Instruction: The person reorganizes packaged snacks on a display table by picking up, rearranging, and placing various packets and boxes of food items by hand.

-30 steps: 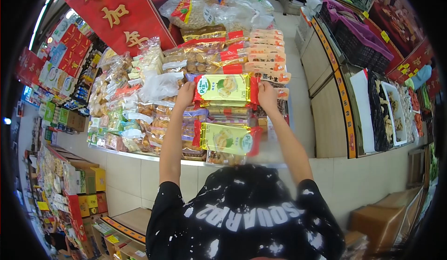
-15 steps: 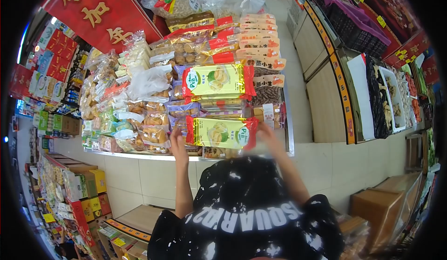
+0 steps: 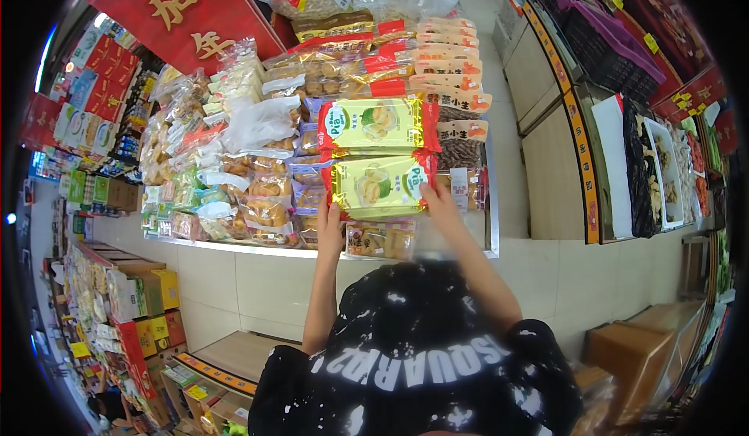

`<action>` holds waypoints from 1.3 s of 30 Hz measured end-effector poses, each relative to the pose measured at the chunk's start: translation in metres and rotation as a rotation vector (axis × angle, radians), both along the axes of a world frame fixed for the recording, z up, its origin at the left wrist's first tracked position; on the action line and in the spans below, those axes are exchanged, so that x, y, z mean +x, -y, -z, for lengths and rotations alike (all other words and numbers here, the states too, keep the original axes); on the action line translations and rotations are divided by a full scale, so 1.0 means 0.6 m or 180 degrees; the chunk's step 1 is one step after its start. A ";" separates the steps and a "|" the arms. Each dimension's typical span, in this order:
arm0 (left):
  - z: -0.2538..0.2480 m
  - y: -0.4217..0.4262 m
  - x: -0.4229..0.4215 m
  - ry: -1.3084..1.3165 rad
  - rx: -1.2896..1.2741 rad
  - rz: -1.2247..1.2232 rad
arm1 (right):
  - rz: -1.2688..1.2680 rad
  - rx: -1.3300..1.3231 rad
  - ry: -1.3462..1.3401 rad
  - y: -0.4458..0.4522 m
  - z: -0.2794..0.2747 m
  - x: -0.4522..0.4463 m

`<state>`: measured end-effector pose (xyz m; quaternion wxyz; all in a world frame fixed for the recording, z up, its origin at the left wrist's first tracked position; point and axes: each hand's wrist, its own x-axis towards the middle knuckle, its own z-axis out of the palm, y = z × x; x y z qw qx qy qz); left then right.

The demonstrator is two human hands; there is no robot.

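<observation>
Left hand [image 3: 331, 228] and right hand [image 3: 441, 202], fingers partly curled, gripped opposite ends of green packet [image 3: 379, 186] between them; long axis ran left-right, "Pia" toward right hand. Second packet [image 3: 379, 122] just beyond, also "Pia".

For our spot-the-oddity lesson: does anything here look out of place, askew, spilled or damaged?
The near green packet, between the left hand and the right hand, has its logo at the right end; the far green packet has its at the left, so the pair looks mismatched. No spill stands out.
</observation>
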<state>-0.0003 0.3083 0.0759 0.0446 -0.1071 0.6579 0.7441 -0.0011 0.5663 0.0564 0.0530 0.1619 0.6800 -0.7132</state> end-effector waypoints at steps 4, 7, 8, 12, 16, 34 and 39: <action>0.072 0.013 -0.027 0.0002 -0.0147 0.0016 | -0.0108 -0.0038 0.0111 -0.020 -0.018 -0.021; 0.085 0.011 -0.030 -0.0039 -0.0057 -0.0073 | 0.0000 -0.0482 0.0407 -0.026 -0.015 -0.011; 0.088 0.008 -0.029 0.0012 0.0025 -0.0091 | 0.0014 -0.0469 0.0404 -0.028 -0.002 -0.006; 0.048 -0.012 -0.008 -0.0083 -0.0279 -0.0226 | 0.0378 -0.0065 -0.0211 -0.018 0.074 0.006; 0.020 -0.033 0.006 -0.0570 -0.0862 -0.0232 | 0.0160 0.1278 -0.0559 -0.011 0.082 0.004; 0.063 -0.001 0.057 0.0376 -0.0101 -0.0991 | 0.1107 0.0963 -0.0443 -0.051 0.118 -0.007; 0.091 -0.002 0.067 -0.0054 -0.0586 -0.0919 | 0.1062 0.0868 -0.0277 -0.061 0.094 -0.011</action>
